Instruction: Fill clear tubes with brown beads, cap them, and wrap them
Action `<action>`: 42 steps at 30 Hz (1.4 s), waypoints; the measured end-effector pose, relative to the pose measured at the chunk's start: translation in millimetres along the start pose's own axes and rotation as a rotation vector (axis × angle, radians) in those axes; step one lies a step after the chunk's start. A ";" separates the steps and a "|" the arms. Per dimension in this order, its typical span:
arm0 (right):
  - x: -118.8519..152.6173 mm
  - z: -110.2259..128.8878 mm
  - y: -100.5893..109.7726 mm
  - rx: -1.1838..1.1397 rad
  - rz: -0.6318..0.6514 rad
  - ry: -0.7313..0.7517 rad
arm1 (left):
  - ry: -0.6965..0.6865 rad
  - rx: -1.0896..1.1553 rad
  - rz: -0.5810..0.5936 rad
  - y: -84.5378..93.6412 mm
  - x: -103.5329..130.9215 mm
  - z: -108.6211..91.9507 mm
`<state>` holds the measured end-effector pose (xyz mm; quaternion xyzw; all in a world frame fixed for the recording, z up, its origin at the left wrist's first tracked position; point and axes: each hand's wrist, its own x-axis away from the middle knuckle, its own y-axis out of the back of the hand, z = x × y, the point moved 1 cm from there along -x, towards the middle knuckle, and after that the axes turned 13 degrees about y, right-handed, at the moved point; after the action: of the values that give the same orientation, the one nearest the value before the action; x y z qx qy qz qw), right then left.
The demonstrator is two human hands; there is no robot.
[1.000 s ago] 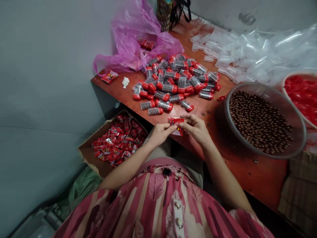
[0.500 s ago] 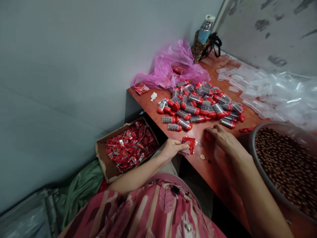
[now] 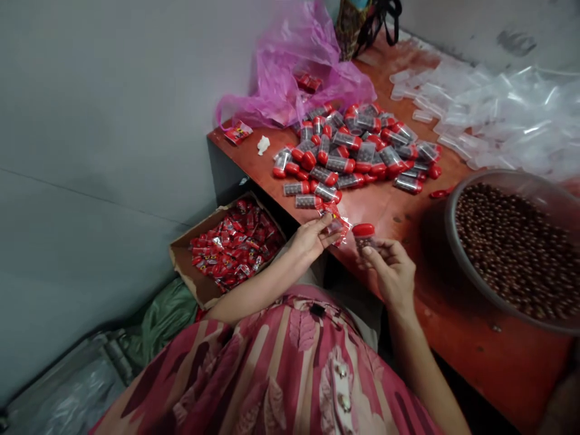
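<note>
My left hand (image 3: 313,237) is closed on a red printed plastic wrapper (image 3: 336,227) at the table's front edge. Just to its right, my right hand (image 3: 393,263) pinches a clear tube with a red cap (image 3: 363,231); the cap points up and dark little balls show inside. The tube and the wrapper are close but apart. Beyond both hands lies a heap of similar red-capped tubes (image 3: 347,163) filled with dark balls, on the red tabletop (image 3: 385,211).
A round tub (image 3: 453,241) of brown balls stands at the right. Clear empty tubes (image 3: 498,121) pile up behind it. A pink plastic bag (image 3: 281,66) lies at the back. Below, left of the table, a cardboard box (image 3: 181,257) holds many red wrapped packets.
My right hand has come off the tabletop and moved left, with a red-capped tube now plainly visible in it. My left hand has turned the wrapper. The view has tilted downward.
</note>
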<state>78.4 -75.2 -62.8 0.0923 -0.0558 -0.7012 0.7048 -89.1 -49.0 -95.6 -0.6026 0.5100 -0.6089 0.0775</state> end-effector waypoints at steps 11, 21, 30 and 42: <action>31.7 -18.9 -23.6 -0.001 -0.171 0.011 | 0.012 -0.048 0.023 -26.2 6.2 22.7; 27.7 -22.9 -20.2 -0.085 -0.177 0.020 | -0.051 -0.273 0.096 -24.4 5.8 28.9; 26.5 -27.4 -20.8 -0.085 -0.166 0.038 | 0.062 -0.386 0.096 -22.9 6.6 19.6; 22.3 -14.9 -21.4 -0.289 -0.160 -0.013 | 0.052 -0.446 0.122 -22.2 5.3 21.7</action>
<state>60.8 -96.7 -82.9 -0.0104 0.0484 -0.7564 0.6523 -61.3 -53.8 -81.6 -0.5569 0.6691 -0.4909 -0.0340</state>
